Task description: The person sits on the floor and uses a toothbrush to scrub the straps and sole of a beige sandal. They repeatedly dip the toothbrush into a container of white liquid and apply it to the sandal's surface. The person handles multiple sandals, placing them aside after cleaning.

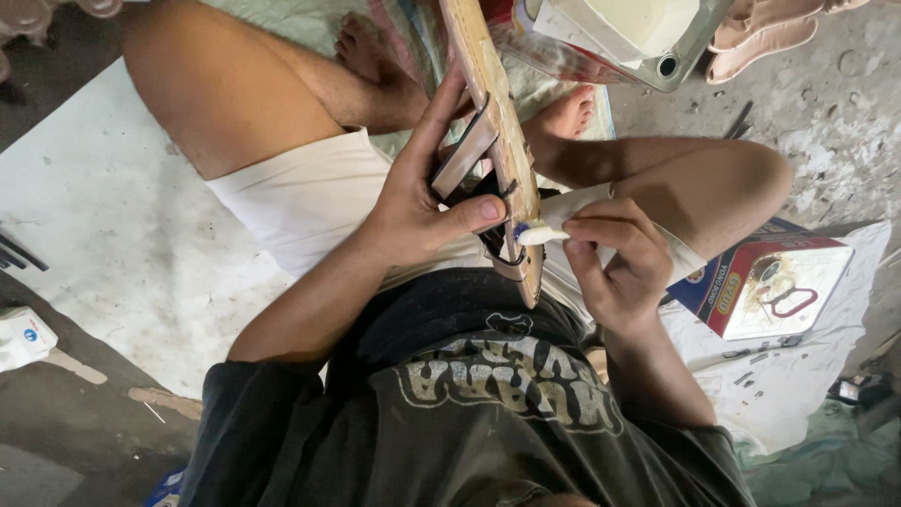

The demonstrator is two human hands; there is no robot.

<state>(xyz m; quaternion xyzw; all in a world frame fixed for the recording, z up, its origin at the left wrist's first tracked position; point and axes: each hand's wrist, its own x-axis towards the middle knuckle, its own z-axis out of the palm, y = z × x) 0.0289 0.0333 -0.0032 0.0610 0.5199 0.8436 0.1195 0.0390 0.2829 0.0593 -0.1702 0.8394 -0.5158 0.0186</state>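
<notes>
I sit cross-legged on the floor. My left hand (427, 192) grips a tan sandal (497, 122) held on edge, sole toward the right, thumb pressed near its black strap. My right hand (615, 258) holds a white glue tube (563, 214) with its nozzle touching the sandal's edge close to my left thumb. The far end of the sandal runs up out of the top of the view.
A red and blue box (770, 282) with a clear window lies by my right knee on white cloth. A pale plastic container (638, 38) stands ahead, pink sandals (760, 38) beside it. A small white bottle (23, 338) rests at the far left.
</notes>
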